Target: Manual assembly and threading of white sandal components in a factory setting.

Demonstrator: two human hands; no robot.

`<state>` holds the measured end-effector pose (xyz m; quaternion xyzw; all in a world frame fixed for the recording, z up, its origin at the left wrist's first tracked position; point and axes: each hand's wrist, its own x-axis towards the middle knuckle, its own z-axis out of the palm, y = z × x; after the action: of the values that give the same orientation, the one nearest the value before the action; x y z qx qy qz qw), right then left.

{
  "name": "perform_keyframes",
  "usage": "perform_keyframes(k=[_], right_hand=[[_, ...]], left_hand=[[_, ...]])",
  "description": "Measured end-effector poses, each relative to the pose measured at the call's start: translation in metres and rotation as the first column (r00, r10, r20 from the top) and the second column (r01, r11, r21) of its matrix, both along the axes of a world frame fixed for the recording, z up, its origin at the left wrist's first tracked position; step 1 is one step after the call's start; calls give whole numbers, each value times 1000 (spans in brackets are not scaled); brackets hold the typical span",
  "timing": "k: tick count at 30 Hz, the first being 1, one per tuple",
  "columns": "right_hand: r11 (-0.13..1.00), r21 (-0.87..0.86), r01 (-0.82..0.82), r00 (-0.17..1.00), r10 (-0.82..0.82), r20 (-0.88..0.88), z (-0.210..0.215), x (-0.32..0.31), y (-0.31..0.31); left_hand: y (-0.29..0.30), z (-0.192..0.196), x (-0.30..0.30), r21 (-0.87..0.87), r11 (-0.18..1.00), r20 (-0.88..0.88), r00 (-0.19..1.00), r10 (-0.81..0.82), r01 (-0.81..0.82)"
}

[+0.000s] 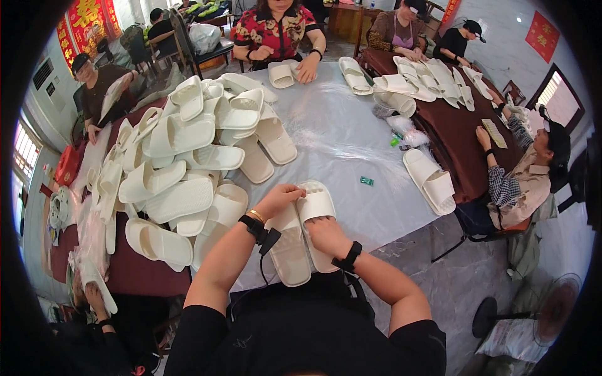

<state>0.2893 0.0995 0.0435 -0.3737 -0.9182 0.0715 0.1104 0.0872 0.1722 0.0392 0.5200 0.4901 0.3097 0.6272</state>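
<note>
A pair of cream slide slippers lies side by side on the plastic-covered table in front of me, toes pointing away. My left hand (281, 199) reaches across the left slipper (290, 250), thumb and fingers pinched at the strap edge of the right slipper (316, 203). From the heel side, my right hand (328, 237) has its fingers tucked under that slipper's strap, so the fingertips are hidden. To the left, a large heap of matching slippers (182, 135) rises, some tilted and overlapping. The nearest of them lie close to my left forearm.
A small green packet (367, 180) lies on the plastic sheet (332, 138). One pair of slippers (429, 182) rests at the right edge. Across the table a person in a red patterned top (276, 34) handles another pair. Other people sit around; a fan (555, 310) stands lower right.
</note>
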Motion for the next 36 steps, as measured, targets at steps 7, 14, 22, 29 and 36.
perform_keyframes(k=[7, 14, 22, 29, 36], right_hand=[[1000, -2, -5, 1000, 5, -28, -4, -3, 1], [999, -32, 22, 1000, -22, 8, -5, -4, 3], [999, 29, 19, 994, -15, -112, 9, 5, -8], [953, -242, 182, 729, -295, -618, 49, 9, 11], [828, -544, -138, 504, -414, -758, 19, -26, 74]], left_hand=[[-2, -1, 0, 81, 996, -28, 999, -21, 23], [1, -4, 2, -50, 998, 57, 998, 28, -25], [-17, 15, 7, 570, 821, -250, 947, 203, -26], [-51, 37, 6, 808, 560, -385, 885, 263, 185], [-54, 31, 12, 828, 490, -425, 876, 228, 275]])
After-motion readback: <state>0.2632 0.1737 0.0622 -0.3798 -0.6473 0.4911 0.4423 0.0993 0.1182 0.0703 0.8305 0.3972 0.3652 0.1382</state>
